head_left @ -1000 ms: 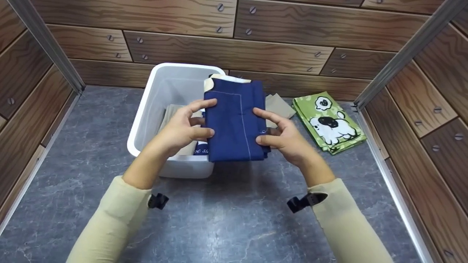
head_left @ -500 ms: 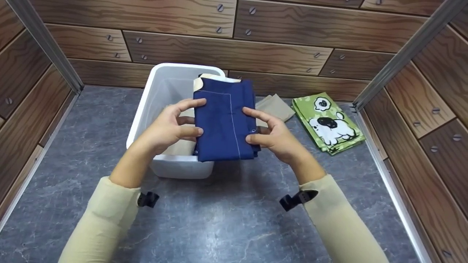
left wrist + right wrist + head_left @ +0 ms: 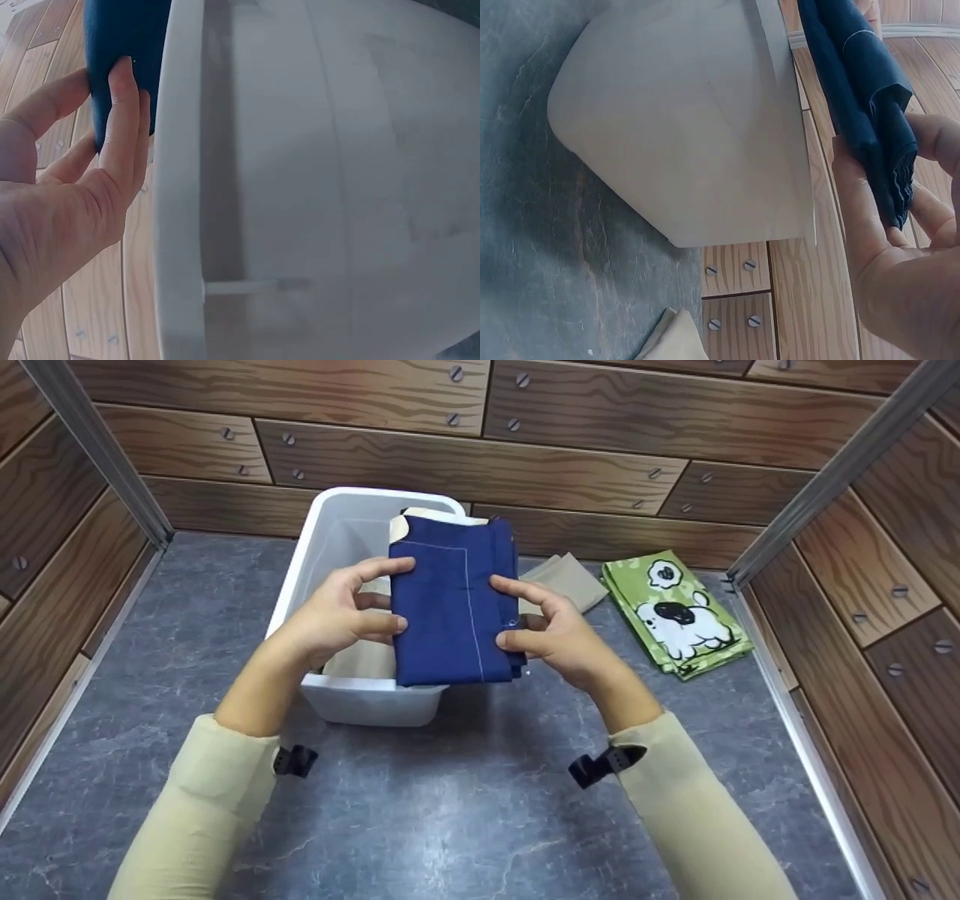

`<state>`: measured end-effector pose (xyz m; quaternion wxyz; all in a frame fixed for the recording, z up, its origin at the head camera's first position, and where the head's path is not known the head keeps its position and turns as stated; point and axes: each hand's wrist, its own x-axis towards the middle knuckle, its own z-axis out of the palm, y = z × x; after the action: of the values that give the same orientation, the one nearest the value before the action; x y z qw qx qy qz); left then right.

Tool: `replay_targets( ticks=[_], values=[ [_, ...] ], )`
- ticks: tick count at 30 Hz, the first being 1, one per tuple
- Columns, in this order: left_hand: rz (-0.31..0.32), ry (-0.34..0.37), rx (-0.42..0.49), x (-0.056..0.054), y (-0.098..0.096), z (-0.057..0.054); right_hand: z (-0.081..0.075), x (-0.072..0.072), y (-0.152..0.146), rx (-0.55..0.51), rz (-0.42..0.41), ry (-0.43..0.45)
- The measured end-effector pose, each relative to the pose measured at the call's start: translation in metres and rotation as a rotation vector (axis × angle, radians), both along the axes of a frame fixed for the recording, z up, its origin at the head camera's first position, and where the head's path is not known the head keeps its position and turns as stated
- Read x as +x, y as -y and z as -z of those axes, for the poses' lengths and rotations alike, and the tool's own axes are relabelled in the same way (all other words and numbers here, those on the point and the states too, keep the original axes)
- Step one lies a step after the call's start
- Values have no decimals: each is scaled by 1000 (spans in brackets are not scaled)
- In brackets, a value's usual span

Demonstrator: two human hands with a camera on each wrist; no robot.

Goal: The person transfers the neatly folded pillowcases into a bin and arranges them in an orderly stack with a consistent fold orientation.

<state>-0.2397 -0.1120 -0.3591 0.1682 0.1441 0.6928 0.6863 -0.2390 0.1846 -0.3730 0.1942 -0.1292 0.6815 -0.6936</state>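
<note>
Two-handed grip on navy cloth [image 3: 442,607] above bin [image 3: 367,705]

Nearest the camera, a person's pale sleeves [image 3: 202,795] reach forward over a grey floor [image 3: 435,825], a black strap [image 3: 607,765] showing at the cuff behind the right hand [image 3: 555,622]; the left hand [image 3: 337,607] pinches one long edge of the folded cloth, thumb and index finger on top, other fingers beneath; the right hand pinches the opposite edge in the same way, its layers stacked between thumb and fingers in the right wrist view. The navy cloth, lined with pale stitching and cream at its far end, spans the gap between the hands, above the bin's right side; below the left hand, inside the bin, lies a beige cloth [image 3: 364,662]. Just beyond the right hand, a second beige piece [image 3: 570,581] lies on the floor; farther to that hand's right sits a folded green cloth [image 3: 675,611] printed with a white cartoon animal; farthest from both hands stands a wood-patterned wall [image 3: 480,457].
</note>
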Motion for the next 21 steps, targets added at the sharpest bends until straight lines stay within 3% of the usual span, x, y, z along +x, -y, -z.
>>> replay_targets(
  ticks=[12, 21],
  values=[
    [0, -14, -88, -6, 15, -7, -6, -8, 17, 24, -13, -19],
    [-1, 0, -156, -13, 20, -9, -5, -11, 28, 18, 36, -13]
  ],
)
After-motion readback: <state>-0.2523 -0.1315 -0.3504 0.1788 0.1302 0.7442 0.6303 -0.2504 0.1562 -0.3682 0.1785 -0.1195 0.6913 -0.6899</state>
